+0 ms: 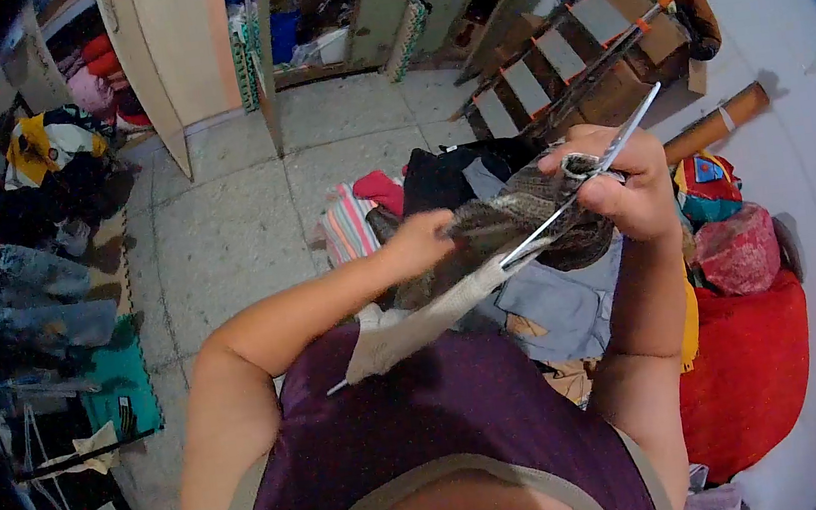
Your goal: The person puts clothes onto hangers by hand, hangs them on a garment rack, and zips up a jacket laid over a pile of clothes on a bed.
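In front of my chest is a dark grey-brown patterned knit garment [495, 220] with a cream band [435, 317] along its lower side. A long, thin white rod [633, 124], which looks like part of a clothes hanger, runs slantwise through it. One tip of the rod sticks out near my purple top, the other beyond my right hand. My right hand [626, 180] is closed, pinching the rod together with bunched fabric. My left hand [419, 244], slightly blurred, is closed on the garment's left edge. Its fingertips are partly hidden by the cloth.
Below my hands lie piled clothes, including a striped cloth [349, 223] and folded grey cloth [555, 304]. A stepladder [548, 68] leans by cardboard boxes at back right. A red cover [754, 377] is at right. Cupboard doors [151, 73] stand open behind; jeans [50, 296] hang left.
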The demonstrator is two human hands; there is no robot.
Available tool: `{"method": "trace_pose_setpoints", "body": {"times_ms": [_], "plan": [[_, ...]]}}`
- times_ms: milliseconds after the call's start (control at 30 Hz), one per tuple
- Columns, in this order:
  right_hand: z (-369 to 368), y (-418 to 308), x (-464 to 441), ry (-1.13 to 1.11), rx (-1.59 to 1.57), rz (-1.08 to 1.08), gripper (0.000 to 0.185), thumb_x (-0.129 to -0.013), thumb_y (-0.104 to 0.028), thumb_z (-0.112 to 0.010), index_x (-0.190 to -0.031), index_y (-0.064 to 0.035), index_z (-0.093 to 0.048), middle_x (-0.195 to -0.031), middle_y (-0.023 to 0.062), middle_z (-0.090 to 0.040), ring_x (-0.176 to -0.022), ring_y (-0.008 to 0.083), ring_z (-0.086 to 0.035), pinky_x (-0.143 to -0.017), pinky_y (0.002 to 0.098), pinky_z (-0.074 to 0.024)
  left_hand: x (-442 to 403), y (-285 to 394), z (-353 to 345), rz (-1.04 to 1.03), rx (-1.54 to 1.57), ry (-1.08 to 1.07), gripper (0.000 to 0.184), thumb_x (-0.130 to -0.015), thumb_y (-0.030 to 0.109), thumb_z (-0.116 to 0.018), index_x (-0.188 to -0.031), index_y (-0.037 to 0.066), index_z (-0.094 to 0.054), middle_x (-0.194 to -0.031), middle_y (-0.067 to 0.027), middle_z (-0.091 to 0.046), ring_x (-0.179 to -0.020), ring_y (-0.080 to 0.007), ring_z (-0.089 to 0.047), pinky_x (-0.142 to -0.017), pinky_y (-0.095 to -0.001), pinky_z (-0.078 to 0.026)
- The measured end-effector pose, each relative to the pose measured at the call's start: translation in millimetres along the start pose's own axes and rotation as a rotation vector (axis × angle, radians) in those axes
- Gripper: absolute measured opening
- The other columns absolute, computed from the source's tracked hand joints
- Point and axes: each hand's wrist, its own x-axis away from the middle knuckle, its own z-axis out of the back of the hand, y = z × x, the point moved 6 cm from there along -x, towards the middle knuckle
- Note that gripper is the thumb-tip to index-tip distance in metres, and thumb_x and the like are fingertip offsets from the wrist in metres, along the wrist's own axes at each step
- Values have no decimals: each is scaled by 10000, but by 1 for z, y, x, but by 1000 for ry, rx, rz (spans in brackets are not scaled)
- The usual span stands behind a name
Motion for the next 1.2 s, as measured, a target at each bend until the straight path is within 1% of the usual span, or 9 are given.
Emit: {"method": "trace_pose_setpoints", "body": {"times_ms": [67,367,600,700,800,867,1033,1133,1200], "plan": [[8,7,8,50,43,-42,262,-703,-197,-630,-861,12,-647,-763,88,-626,-690,177,-600,-627,278,-456,-12,-10,29,-94,196,149,212,-683,45,-616,-887,31,-561,-793,-84,-564,-756,-141,-533,-661,-296,-431],[18,67,33,201,114,-363,195,-776,-170,-610,-843,13,-601,-700,9,-561,-659,85,-490,-594,246,-396,13,79,188,-412,-283,602,273,-697,-8,-520,-962,36,-572,-885,-106,-616,-825,-208,-591,-734,-278,-446],[18,77,14,329,262,-390,228,-783,-190,-596,-740,29,-547,-601,10,-495,-589,74,-426,-532,252,-359,32,145,195,-324,-582,636,358,-693,-55,-435,-1022,35,-543,-952,-107,-602,-936,-209,-576,-831,-288,-421],[22,82,9,392,284,-380,238,-785,-197,-592,-729,30,-545,-597,10,-501,-586,73,-427,-533,253,-362,47,178,181,-371,-687,638,366,-692,-42,-448,-1036,40,-545,-945,-162,-596,-877,-266,-600,-784,-318,-452],[23,80,10,537,193,-341,245,-786,-204,-595,-713,25,-547,-590,-2,-501,-582,69,-426,-530,252,-362,64,186,137,-578,-778,679,310,-726,42,-526,-1035,78,-529,-770,-172,-587,-608,-333,-583,-541,-403,-457],[25,80,14,649,109,-319,240,-784,-203,-601,-703,17,-552,-591,-14,-499,-581,64,-425,-527,247,-357,62,160,95,-533,-726,449,355,-732,78,-543,-1084,92,-506,-768,-153,-596,-539,-335,-566,-498,-406,-453],[37,89,42,754,28,-325,224,-777,-182,-621,-672,2,-548,-611,-30,-498,-588,52,-413,-523,224,-334,58,121,60,-342,-615,92,456,-738,145,-627,-1162,80,-473,-958,-168,-598,-795,-343,-586,-695,-411,-470],[46,91,58,768,55,-289,217,-771,-168,-632,-647,-16,-537,-605,-40,-479,-580,48,-398,-516,215,-317,85,164,93,-901,-867,443,522,-706,158,-653,-1170,43,-444,-913,-169,-580,-809,-353,-561,-703,-420,-453],[47,90,65,777,52,-240,214,-771,-163,-632,-644,-21,-535,-614,-41,-480,-586,46,-398,-518,212,-314,98,190,125,-893,-964,716,575,-677,168,-694,-1184,45,-452,-989,-171,-564,-870,-367,-550,-776,-410,-443]]}}
